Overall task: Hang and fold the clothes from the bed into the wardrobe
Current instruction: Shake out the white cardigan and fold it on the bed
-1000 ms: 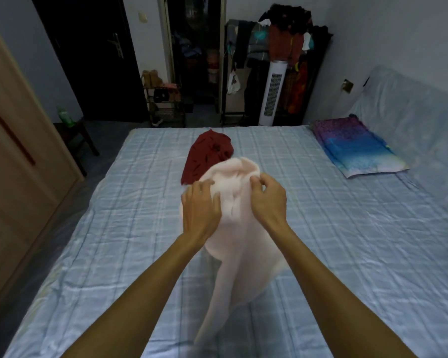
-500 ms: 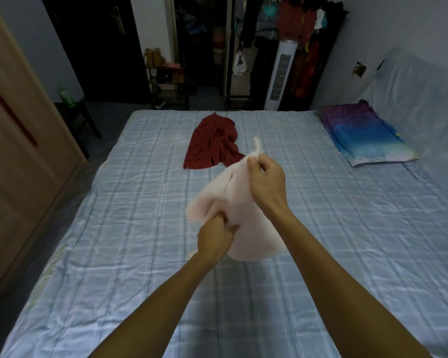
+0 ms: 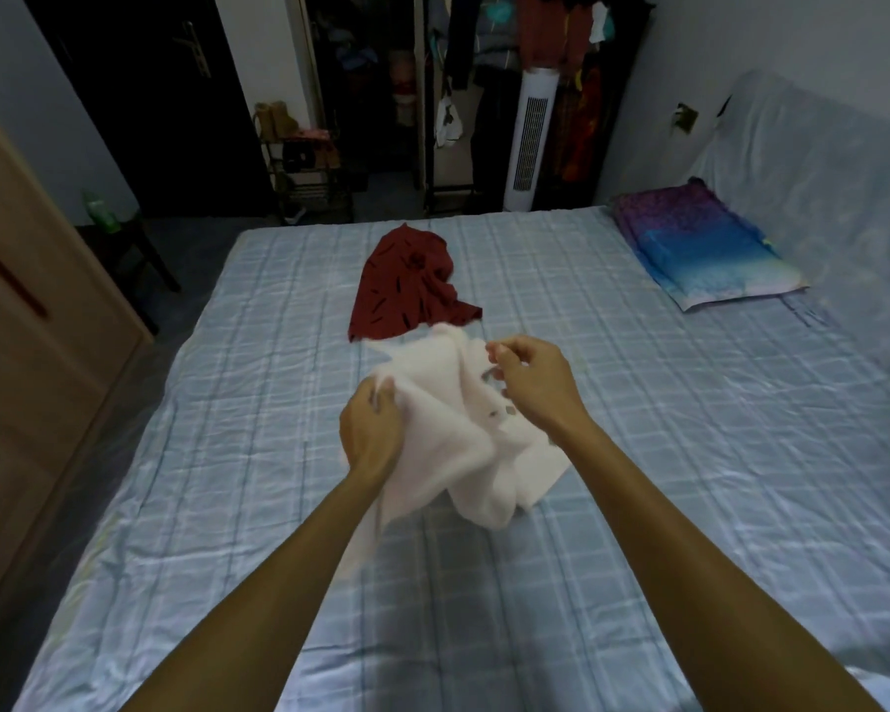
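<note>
Both hands are on the white garment, which is lifted off the bed and hangs bunched between them. The left hand has its fingers curled round a gathered fistful at the cloth's near left side. The right hand, a little higher and farther out, pinches the upper edge between thumb and fingertips, though blur there makes the exact hold hard to read. The garment is held at two separate spots, with the rest drooping below and a tail trailing down beside the left forearm. My reading is that the person is hunting for a collar, shoulder or hem, so the piece can be spread flat for folding or shaken out for a hanger. Which part each hand has cannot be told, since the cloth is crumpled and washed out. Just beyond both hands, on the far side of the white cloth, the red garment lies spread on the bed, untouched and probably waiting its turn. Well off to the left of the left hand stands the wardrobe, showing a closed wooden front, so this piece must be carried over there once it is ready. Far to the right of the right hand a pillow rests at the head of the bed, out of the way.
</note>
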`<state>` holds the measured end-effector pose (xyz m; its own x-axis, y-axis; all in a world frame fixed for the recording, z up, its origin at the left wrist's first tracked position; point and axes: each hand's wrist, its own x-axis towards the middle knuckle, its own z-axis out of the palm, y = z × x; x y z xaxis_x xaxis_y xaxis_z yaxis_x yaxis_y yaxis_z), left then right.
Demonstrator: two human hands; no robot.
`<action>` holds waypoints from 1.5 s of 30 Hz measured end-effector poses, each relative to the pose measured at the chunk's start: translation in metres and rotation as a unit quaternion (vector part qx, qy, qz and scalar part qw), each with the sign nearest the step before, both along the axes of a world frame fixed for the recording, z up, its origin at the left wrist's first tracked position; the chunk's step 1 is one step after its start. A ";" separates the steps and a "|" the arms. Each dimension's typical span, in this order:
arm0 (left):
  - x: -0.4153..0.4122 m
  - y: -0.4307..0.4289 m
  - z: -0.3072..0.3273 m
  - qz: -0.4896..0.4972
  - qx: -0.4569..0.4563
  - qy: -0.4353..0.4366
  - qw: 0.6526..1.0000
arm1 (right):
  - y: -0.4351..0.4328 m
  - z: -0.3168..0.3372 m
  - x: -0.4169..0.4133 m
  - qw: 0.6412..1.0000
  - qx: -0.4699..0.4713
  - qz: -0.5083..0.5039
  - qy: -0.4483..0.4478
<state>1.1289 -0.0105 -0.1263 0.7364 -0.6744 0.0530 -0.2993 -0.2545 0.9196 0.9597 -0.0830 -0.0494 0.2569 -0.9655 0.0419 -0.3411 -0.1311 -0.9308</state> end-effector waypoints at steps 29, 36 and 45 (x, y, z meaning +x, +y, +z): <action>0.010 0.114 -0.049 -0.062 -0.096 -0.233 0.966 | 0.024 -0.122 0.093 0.931 0.088 0.216 0.282; 0.002 0.142 -0.073 -0.046 -0.083 -0.256 0.962 | 0.008 -0.162 0.103 0.895 0.164 0.239 0.339; 0.004 0.149 -0.076 -0.058 -0.046 -0.267 0.961 | 0.023 -0.174 0.112 0.911 0.327 0.165 0.191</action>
<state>1.1327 0.1382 -0.2018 0.5075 -0.7251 0.4654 -0.7564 -0.1162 0.6437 1.0715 -0.0596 -0.2229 0.4129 -0.6192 -0.6679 -0.6992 0.2544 -0.6681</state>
